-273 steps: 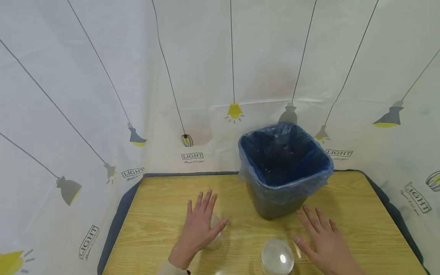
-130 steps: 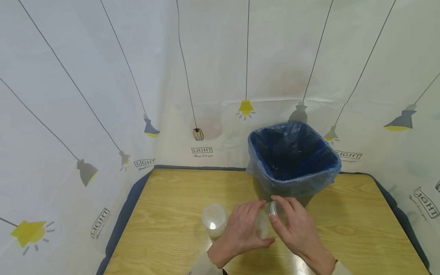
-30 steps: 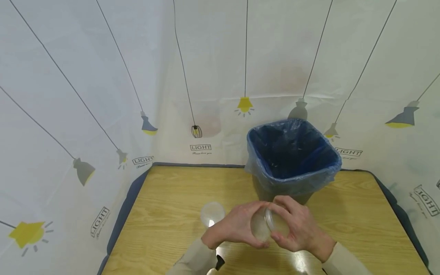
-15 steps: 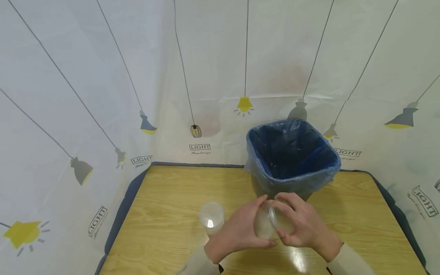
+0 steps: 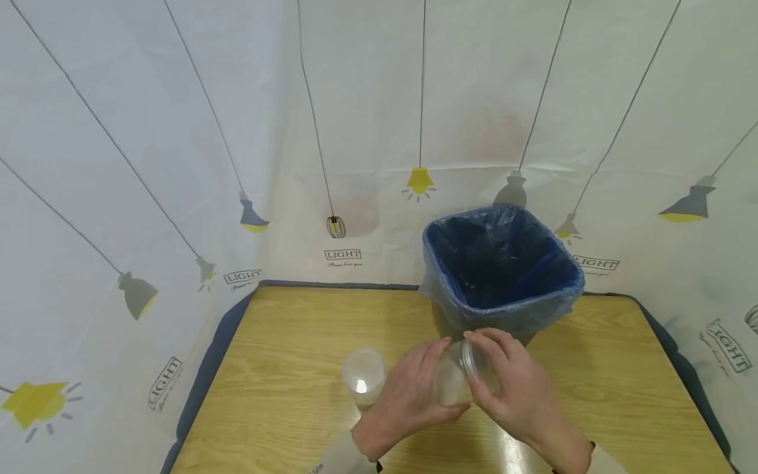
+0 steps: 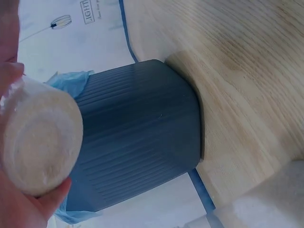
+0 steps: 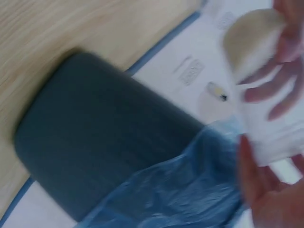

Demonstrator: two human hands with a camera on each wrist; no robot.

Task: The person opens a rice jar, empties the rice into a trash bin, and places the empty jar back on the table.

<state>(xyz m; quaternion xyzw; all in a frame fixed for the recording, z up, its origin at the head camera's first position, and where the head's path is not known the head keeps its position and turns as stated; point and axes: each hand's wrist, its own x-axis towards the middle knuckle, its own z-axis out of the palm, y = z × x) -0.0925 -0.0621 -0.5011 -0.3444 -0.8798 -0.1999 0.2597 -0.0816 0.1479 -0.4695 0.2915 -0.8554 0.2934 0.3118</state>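
Note:
My left hand [image 5: 408, 392] grips the body of a clear jar [image 5: 451, 378], held tilted just in front of the bin. At the jar's other end, my right hand [image 5: 514, 382] holds the clear, ribbed-edged lid [image 5: 469, 359] between thumb and fingers. Pale contents sit at the bottom of this jar in the right wrist view, and its round base [image 6: 42, 137] faces the left wrist camera. A second clear jar [image 5: 364, 372] stands on the table, left of my left hand.
A dark bin [image 6: 142, 133] with a blue bag liner [image 5: 503, 263] stands right behind the hands. The wooden table [image 5: 296, 336] is bordered by white cloth walls [image 5: 367, 131] printed with lamps.
Nine seconds ago both hands were apart, spread over the table by the two jars. One jar is now lifted between them. Over the last second, the right fingers have shifted on the lid.

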